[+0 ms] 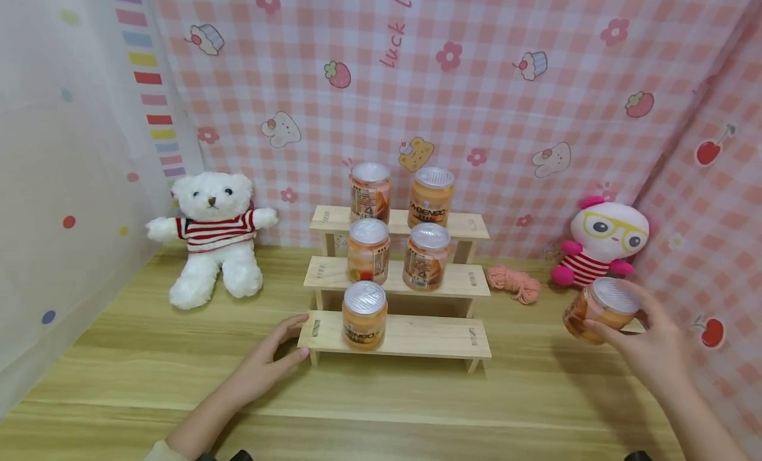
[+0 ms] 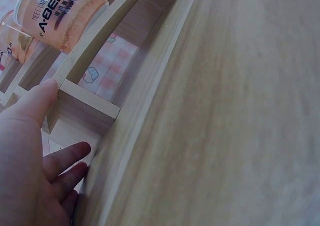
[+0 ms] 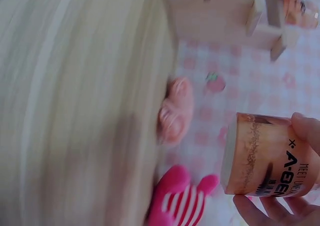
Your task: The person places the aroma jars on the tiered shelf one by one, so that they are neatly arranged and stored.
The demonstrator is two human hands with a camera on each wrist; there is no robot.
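Note:
On the right, my right hand [image 1: 657, 345] grips an orange-labelled jar [image 3: 270, 158] with a silvery ribbed lid, held tilted above the table. Its thumb and fingers lie on opposite sides of the jar. My left hand [image 1: 264, 365] touches the left end of a three-step wooden shelf [image 1: 428, 332], thumb at the front corner of the lowest step. In the left wrist view its other fingers [image 2: 67, 158] spread loosely beside the shelf leg. One similar jar [image 1: 365, 319] stands on the lowest step, two jars [image 1: 426, 259] on the middle and two [image 1: 370, 193] on the top.
A white teddy bear [image 1: 214, 236] in a striped sweater sits left of the shelf. Right of it lies a pink yarn bundle [image 1: 513, 284], and behind the held jar sits a pink doll [image 1: 607, 239] with yellow glasses. A checked cloth [image 1: 369, 104] hangs behind everything.

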